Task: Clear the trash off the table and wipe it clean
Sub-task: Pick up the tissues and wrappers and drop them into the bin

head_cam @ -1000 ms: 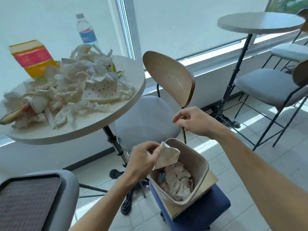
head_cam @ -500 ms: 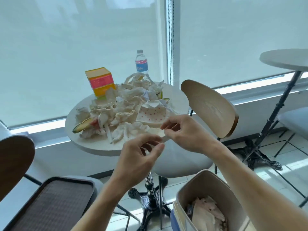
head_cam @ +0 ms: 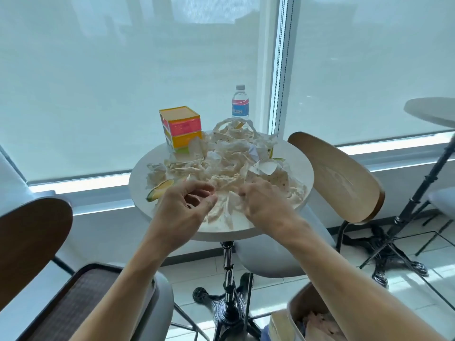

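A heap of crumpled napkins covers the round white table. Among them lie a dotted paper wrapper and a green-yellow fruit rind. Behind the heap stand a yellow-pink carton and a water bottle. My left hand hovers at the near edge of the heap, its fingers loosely curled and holding nothing. My right hand lies on the napkins with its fingers bent down into the paper, the tips hidden. The beige trash bin with used napkins inside is at the bottom right.
A wooden-backed chair stands right of the table, and another chair back is at the left. A dark tray lies on a grey seat at the lower left. A second round table is at the far right.
My left hand dropped a napkin into the bin a second ago. Both hands then rose empty and moved forward onto the napkin heap, while my view lifted from the bin to the table.
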